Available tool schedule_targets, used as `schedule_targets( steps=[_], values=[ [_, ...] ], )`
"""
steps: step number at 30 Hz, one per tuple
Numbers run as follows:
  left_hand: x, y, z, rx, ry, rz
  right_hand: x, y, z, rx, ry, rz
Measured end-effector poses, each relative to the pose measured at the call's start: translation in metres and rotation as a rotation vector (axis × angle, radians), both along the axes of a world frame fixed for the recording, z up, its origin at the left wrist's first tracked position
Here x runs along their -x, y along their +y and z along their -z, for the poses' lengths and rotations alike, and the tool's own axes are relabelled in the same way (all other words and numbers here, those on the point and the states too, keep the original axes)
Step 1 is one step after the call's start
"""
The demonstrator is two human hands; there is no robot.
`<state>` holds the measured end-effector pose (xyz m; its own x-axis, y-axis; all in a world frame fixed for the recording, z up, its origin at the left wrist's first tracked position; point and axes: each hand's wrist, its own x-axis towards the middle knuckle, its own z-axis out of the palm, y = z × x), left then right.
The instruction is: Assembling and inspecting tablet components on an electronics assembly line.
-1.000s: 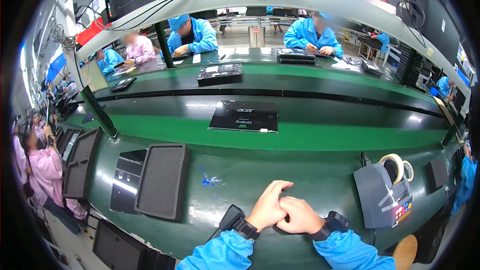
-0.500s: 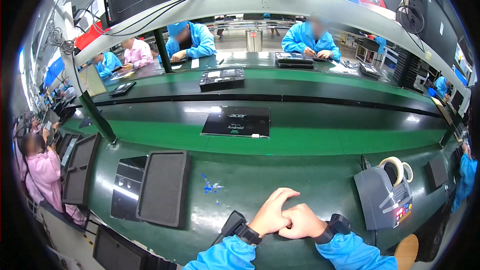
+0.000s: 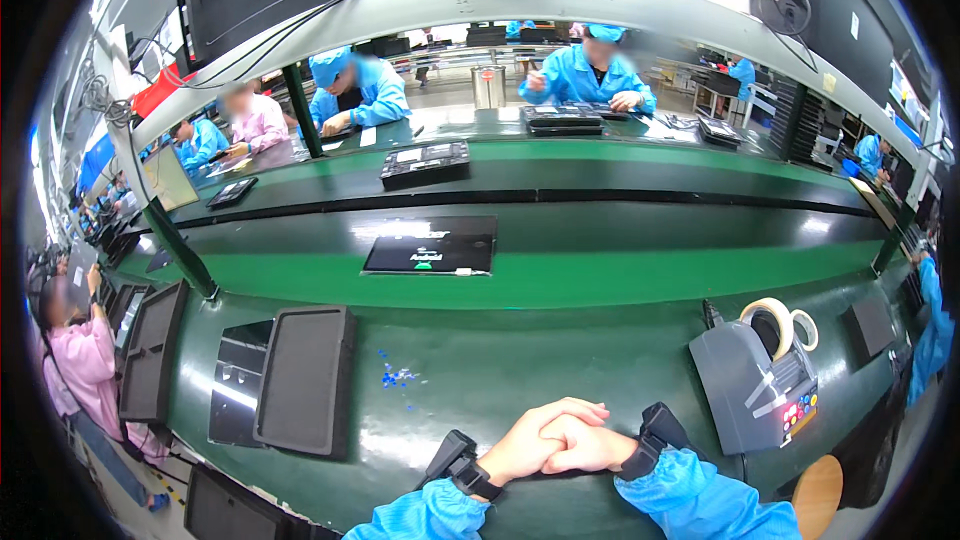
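Note:
My left hand [image 3: 514, 448] and my right hand [image 3: 587, 443] are clasped together just above the near edge of the green table. The left fingers lie over the right hand, and the right fingers fold against the left hand. Any small thing between the palms would be hidden. Black bands with dark box-like devices circle both wrists, below blue sleeves. Small blue scraps [image 3: 398, 377] lie scattered on the tabletop ahead and to the left. Farther off, a tablet with a lit dark screen [image 3: 430, 247] lies flat on the green strip.
A black foam-lined tray [image 3: 304, 380] overlaps a dark glossy panel [image 3: 236, 385] at left. To the right stands a grey tape dispenser [image 3: 737, 380] with cream tape rolls [image 3: 768, 327]. A black block [image 3: 870, 328] sits beyond it. Co-workers work across the line and at left.
My hands have closed more fully into a clasp, the left fingers now folded over the right hand. The view has shifted, and the co-worker opposite has raised a hand.

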<state>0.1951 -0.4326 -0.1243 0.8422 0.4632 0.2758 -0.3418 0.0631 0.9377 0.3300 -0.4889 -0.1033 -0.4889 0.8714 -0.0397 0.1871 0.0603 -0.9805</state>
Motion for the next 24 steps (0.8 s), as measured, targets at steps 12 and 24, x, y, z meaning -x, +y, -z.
schedule_targets(
  steps=[12,24],
  values=[
    [0.001,-0.002,-0.009,-0.014,-0.009,-0.319,-0.001,0.007,-0.004,-0.724,0.003,0.423],
    [0.0,-0.019,-0.034,-0.121,0.135,-0.17,0.019,-0.009,-0.008,-0.356,0.033,0.394]
  ],
)
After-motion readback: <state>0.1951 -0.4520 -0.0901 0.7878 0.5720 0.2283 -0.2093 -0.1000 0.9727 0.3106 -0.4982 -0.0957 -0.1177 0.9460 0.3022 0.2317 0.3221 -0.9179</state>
